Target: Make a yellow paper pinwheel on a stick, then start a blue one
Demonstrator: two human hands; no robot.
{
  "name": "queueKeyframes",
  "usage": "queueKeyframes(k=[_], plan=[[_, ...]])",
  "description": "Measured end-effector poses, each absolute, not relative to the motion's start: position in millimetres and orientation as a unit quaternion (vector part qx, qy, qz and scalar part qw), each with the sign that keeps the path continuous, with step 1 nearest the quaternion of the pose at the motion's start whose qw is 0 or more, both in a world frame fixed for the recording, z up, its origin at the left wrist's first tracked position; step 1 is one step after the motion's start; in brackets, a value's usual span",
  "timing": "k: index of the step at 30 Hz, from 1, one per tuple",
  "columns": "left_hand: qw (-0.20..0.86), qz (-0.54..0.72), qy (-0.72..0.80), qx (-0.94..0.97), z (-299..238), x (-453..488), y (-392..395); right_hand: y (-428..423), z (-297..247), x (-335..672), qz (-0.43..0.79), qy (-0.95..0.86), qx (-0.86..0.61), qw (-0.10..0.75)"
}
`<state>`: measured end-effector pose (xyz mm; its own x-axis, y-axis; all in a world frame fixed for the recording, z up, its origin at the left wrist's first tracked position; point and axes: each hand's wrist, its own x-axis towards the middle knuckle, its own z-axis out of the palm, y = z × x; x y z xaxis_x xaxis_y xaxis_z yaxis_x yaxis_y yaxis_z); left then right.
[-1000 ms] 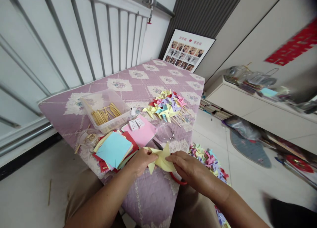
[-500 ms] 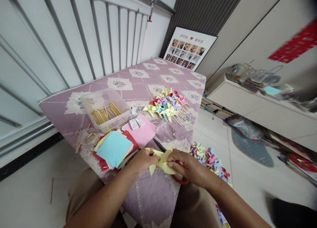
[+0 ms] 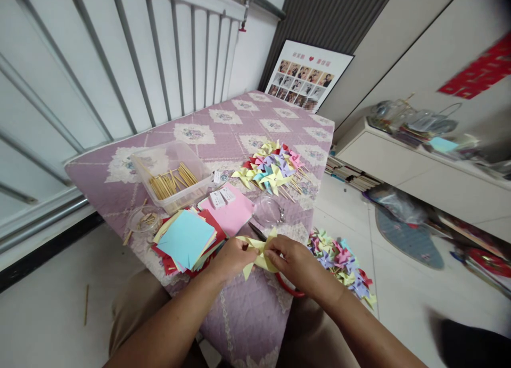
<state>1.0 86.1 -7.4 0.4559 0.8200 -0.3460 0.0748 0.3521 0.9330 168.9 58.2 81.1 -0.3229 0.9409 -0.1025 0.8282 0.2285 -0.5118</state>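
My left hand point(image 3: 231, 257) and my right hand point(image 3: 293, 261) both pinch a yellow paper pinwheel piece point(image 3: 257, 248) over the near edge of a purple quilted mattress point(image 3: 239, 128). Its folded points stick up and down between my fingers. Red-handled scissors point(image 3: 285, 288) lie under my right hand, their dark blades pointing toward a pink sheet point(image 3: 231, 213). A stack of coloured paper squares point(image 3: 186, 239), light blue on top, lies just left of my left hand.
A clear tub of wooden sticks point(image 3: 171, 179) and a small dish point(image 3: 143, 219) sit on the left. Finished pinwheels point(image 3: 271, 171) are heaped mid-mattress, more pinwheels point(image 3: 341, 261) on the floor at right. A white railing point(image 3: 120, 64) runs behind; a low cabinet point(image 3: 419, 171) stands at right.
My hands have drawn closer together on the yellow paper, and its flaps are folded in tighter toward the middle. The view has shifted slightly.
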Motion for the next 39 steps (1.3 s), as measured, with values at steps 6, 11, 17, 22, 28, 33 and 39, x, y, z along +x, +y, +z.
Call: queueKeyframes(k=[6,11,17,22,28,33,39], plan=[[0.682,0.284,0.457,0.495,-6,2,85,61,82,164,0.229,-0.771,-0.583,0.115],[0.667,0.284,0.472,0.501,3,2,84,62,80,162,0.224,-0.774,-0.580,0.117],[0.666,0.283,0.486,0.490,10,2,83,62,75,159,0.185,-0.769,-0.600,0.117],[0.679,0.281,0.491,0.467,9,2,84,61,71,159,0.174,-0.766,-0.607,0.120],[0.692,0.292,0.476,0.457,10,2,85,61,71,157,0.184,-0.748,-0.622,0.140],[0.708,0.302,0.464,0.438,4,2,85,60,71,153,0.241,-0.695,-0.646,0.206],[0.726,0.313,0.451,0.414,-9,4,84,61,56,152,0.407,-0.568,-0.638,0.322]])
